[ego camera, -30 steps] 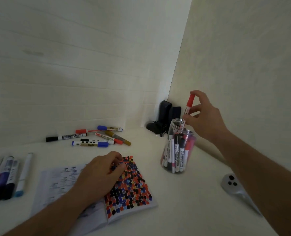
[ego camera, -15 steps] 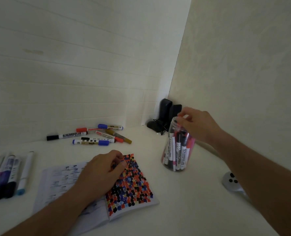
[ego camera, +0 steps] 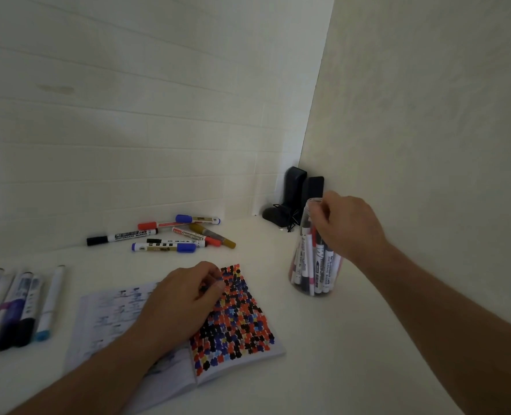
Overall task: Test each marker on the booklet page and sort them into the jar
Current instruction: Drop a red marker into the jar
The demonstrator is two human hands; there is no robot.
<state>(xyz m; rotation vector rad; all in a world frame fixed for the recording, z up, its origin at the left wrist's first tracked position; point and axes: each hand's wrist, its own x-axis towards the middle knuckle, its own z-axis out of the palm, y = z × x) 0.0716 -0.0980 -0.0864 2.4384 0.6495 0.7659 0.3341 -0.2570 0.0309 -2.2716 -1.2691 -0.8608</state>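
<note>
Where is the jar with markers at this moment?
In the head view the jar stands upright on the table's right side, near the corner, right of the booklet. The right hand is at its rim.

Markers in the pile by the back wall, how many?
7: black-capped marker leftmost; red-capped marker and blue-capped marker at back; orange-tipped marker and gold marker on the right; black-banded marker and blue marker in front. One may be hidden.

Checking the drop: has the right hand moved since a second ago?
Yes. The right hand has come down to the rim of the jar; earlier it was above the jar, holding a red-capped marker.
</note>
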